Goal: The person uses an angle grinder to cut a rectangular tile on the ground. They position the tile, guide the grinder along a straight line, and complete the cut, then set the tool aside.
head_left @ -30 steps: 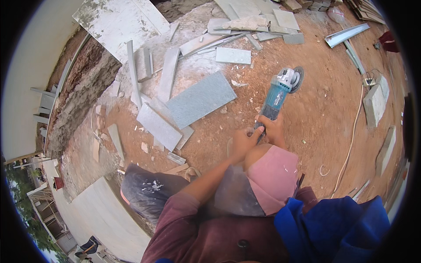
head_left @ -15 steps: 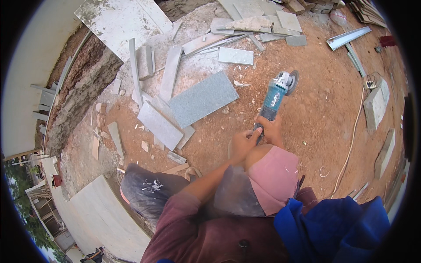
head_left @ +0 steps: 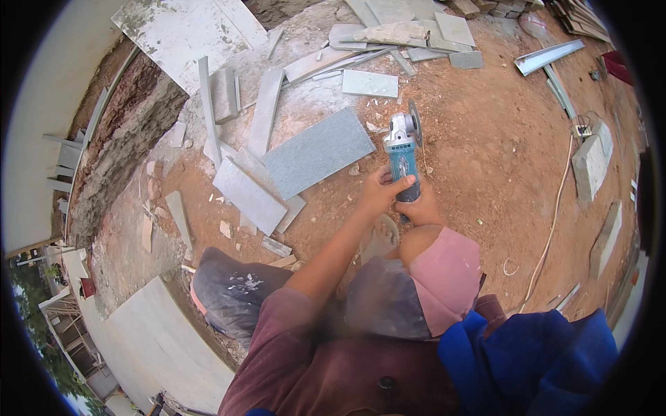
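Note:
An angle grinder with a teal body and silver head is held upright in front of my knees, its dark disc facing right. My left hand wraps round the body from the left, thumb laid across it. Lower down, my right hand grips the dark rear end. Left of the grinder a large grey-blue tile lies flat, and a paler tile rests nearer to me, overlapping other pieces. The disc touches none of them.
Cut tile strips and offcuts are strewn across the far ground. A metal channel lies at the far right. A cable runs from a socket along the dirt. Stone slabs line the right side, and a trench cuts along the left.
The grinder has moved left and nearer to me, turning more upright. My left hand has shifted up from its rear end onto the body.

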`<state>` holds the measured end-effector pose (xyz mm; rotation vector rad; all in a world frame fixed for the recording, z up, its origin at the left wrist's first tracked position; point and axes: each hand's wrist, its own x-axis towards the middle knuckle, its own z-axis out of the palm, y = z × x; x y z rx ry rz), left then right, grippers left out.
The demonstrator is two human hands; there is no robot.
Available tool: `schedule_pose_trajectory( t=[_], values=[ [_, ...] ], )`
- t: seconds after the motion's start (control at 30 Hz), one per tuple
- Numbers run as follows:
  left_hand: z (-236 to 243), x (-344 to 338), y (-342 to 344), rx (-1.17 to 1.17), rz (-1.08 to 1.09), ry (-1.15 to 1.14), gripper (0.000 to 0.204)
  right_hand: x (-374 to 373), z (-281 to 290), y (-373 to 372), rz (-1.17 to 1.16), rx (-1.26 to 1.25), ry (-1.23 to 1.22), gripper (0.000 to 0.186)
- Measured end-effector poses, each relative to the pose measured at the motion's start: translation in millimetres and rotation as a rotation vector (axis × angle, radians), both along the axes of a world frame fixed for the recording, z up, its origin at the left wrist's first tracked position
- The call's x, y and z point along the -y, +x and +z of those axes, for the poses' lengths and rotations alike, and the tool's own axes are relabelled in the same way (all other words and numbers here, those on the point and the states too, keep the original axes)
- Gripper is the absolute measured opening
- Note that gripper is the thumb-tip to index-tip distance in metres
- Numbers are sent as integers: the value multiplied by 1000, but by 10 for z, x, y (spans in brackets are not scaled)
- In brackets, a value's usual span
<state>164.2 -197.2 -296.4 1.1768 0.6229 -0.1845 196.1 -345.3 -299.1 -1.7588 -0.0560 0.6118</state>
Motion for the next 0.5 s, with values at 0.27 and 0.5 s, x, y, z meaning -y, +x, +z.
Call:
schedule_pose_trajectory(
  t=[0.27, 0.5],
  values=[
    [-89, 29, -81, -78, 62, 131, 43, 98, -547, -51, 184, 118, -82, 70],
    [19, 96, -88, -58, 167, 285, 47, -199, 56, -94, 135, 220, -465, 67]
  ],
)
